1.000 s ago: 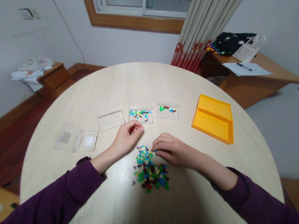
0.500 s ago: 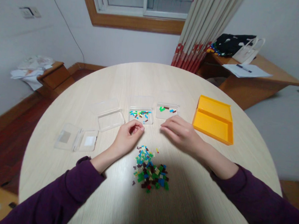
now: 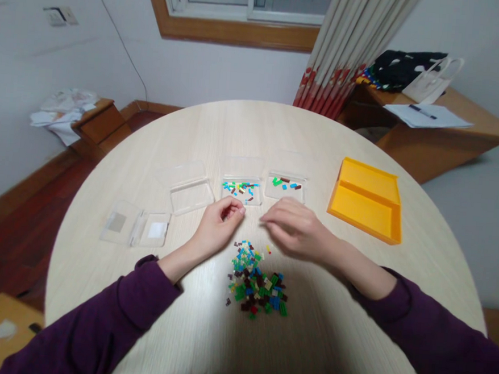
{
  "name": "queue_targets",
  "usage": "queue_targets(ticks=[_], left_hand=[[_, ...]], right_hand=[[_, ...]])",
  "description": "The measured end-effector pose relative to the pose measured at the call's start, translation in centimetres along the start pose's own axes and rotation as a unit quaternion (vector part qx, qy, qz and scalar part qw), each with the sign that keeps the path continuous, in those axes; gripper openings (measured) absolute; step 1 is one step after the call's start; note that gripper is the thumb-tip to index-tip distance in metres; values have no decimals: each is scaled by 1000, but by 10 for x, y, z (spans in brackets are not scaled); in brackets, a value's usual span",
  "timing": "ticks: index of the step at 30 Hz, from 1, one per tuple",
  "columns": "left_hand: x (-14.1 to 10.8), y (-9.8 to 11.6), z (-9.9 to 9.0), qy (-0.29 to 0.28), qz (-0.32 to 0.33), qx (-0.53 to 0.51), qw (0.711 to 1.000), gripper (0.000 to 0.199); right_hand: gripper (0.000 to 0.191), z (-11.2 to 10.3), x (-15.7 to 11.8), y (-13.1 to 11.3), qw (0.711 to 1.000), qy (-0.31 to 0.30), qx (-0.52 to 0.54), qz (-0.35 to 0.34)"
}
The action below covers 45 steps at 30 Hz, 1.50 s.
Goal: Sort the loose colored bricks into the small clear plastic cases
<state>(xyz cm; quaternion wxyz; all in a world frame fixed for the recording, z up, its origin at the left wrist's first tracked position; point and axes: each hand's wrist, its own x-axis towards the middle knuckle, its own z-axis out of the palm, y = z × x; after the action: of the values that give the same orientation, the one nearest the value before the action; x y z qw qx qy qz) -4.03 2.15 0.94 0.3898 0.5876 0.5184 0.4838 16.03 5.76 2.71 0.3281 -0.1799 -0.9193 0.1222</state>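
While the head view shows most bricks (image 3: 239, 292) yet in the pile (image 3: 263, 287), others already sit beyond it, many in the fuller box (image 3: 256, 198) and a few in the sparser box (image 3: 273, 192). Beyond the pile's left, the left hand (image 3: 218, 223) is half curled; beyond its right, the right hand (image 3: 297, 225) is nearly pinched. Whether either holds a brick cannot be told.

No writing, brand, number or sign can be read anywhere: the white square (image 3: 157, 230) in the clear box (image 3: 145, 234), the paper (image 3: 433, 122) and the yellow box (image 3: 363, 208) show no legible characters.
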Motion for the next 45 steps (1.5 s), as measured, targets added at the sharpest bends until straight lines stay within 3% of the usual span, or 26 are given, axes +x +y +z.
queue_targets(ticks=[2,5,14,19,25,29,32,34,40,45], left_hand=[[0,0,0,-1,5,-3,1000,11],[0,-2,1,2,11,-10,1000,13],[0,1,1,-1,8,-12,1000,11],[0,0,1,1,8,-16,1000,12],[0,1,1,-2,1,-15,1000,12],[0,0,1,-1,-4,-12,1000,13],[0,-2,1,0,-4,-12,1000,12],[0,-2,1,0,-4,-13,1000,12],[0,1,2,-5,-4,-20,1000,10],[0,1,1,0,-9,-18,1000,11]], right_hand=[[16,4,-1,-16,992,-77,97,-11],[15,8,-5,-26,979,-143,145,-9],[13,7,-7,-18,977,-168,134,-6],[15,11,-9,-13,982,-143,125,-17],[15,14,-9,-14,987,-65,146,3],[12,11,-6,-8,987,40,122,92],[10,4,-5,10,976,148,33,156],[13,-2,-5,25,969,184,-33,164],[21,-11,-9,58,973,124,-118,152],[17,-12,-13,28,986,101,-68,117]])
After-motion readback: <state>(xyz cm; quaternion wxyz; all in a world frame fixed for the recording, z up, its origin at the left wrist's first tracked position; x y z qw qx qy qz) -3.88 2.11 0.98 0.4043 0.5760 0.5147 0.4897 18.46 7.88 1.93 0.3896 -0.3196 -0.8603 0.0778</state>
